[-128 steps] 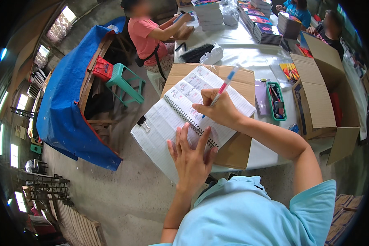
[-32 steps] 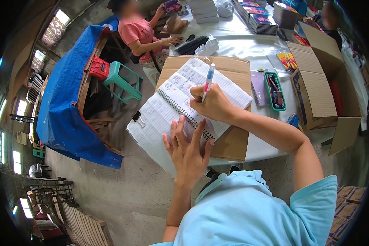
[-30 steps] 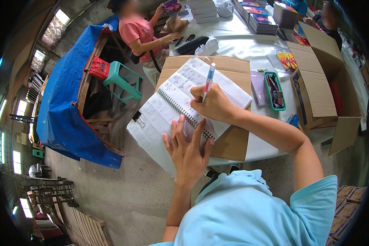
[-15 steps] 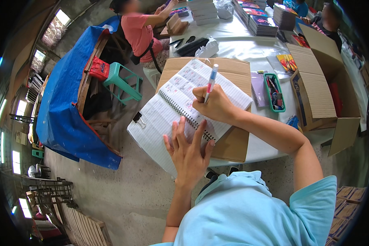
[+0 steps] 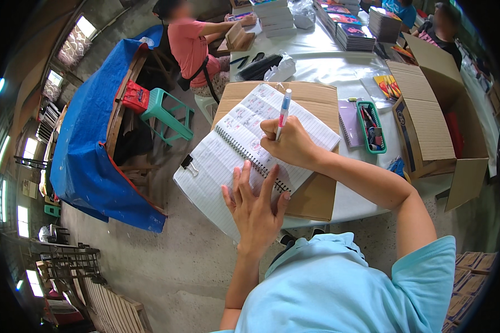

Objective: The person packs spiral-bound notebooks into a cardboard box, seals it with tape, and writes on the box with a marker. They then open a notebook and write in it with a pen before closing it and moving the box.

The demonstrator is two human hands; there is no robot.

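Observation:
A spiral notebook (image 5: 205, 173) lies open and aslant on a flat sheet of brown cardboard (image 5: 316, 95), its left page hanging past the table's edge. My right hand (image 5: 292, 143) grips a white pen (image 5: 284, 108) with a blue upper end, held nearly upright over the marked right page; the tip is hidden behind my fingers. With fingers spread, my left hand (image 5: 254, 211) rests across the lower left page and the wire binding. A black binder clip (image 5: 188, 162) is clamped on the left page's outer edge.
Right of the cardboard are a purple notebook (image 5: 350, 123), a green basket (image 5: 370, 126) of small items and an open carton (image 5: 428, 119). Stacks of booklets (image 5: 356, 38) stand farther back. A seated person in pink works at far left, near a green stool (image 5: 169, 114) and blue tarp (image 5: 89, 144).
My view has shifted slightly. The pen stays in my right hand over the same page area, and my left hand keeps its place. The person in pink has lowered their hands toward the table.

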